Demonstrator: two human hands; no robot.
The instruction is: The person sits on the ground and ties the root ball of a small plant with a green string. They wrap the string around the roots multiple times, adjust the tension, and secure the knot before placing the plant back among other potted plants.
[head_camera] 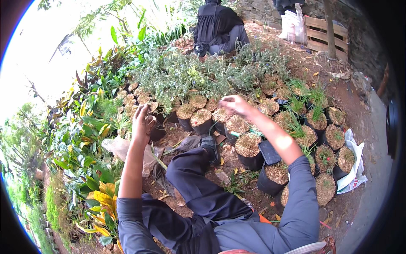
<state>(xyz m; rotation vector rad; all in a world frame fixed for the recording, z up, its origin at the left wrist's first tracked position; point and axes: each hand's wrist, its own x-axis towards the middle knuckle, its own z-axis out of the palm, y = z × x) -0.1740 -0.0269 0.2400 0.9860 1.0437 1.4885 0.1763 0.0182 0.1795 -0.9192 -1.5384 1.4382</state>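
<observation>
Both of my hands are raised in front of me over potted plants. My left hand (143,122), fingers curled, is above the left side near a translucent plastic bag (119,147); whether it holds something small I cannot tell. My right hand (234,104) is bent at the wrist with thumb and fingers close together, over black grow bags topped with dry brown mulch (202,118). A thin strand seems to run near its fingertips, but its hold is unclear. Beyond the hands spreads a mass of grey-green leafy plants (180,73).
A black plastic container (269,152) rests among the grow bags at right. Leafy plants (92,158) crowd the left. A person in dark clothes (219,28) sits farther off. A wooden pallet (326,36), a thin tree trunk (330,28) and white sacks (293,25) stand at the upper right.
</observation>
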